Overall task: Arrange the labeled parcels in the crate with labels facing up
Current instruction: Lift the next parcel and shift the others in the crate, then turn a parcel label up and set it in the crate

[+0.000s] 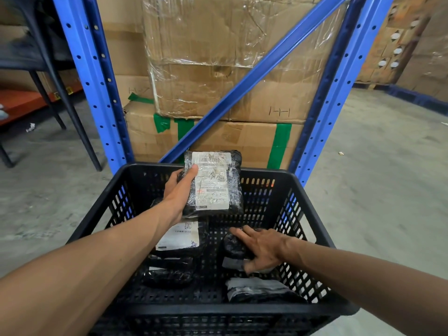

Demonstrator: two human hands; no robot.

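A black slatted plastic crate (pixel 264 174) stands on the floor in front of me. My left hand (pixel 178 192) holds a black wrapped parcel (pixel 214 183) above the crate's far side, its white label facing up. Under it lies a second black parcel (pixel 179 236) with its white label up. My right hand (pixel 260 248) rests on a small black parcel (pixel 234 248) on the crate floor at the right, fingers curled around it. Two more dark parcels lie nearer me: one at front left (pixel 169 272), one at front right (pixel 257 288), showing grey wrap.
A blue steel rack (pixel 97 81) with a diagonal brace stands just behind the crate, filled with taped cardboard boxes (pixel 218 69). Dark chair legs (pixel 72 117) stand at the left on the concrete floor (pixel 375 166). More boxes are stacked far right.
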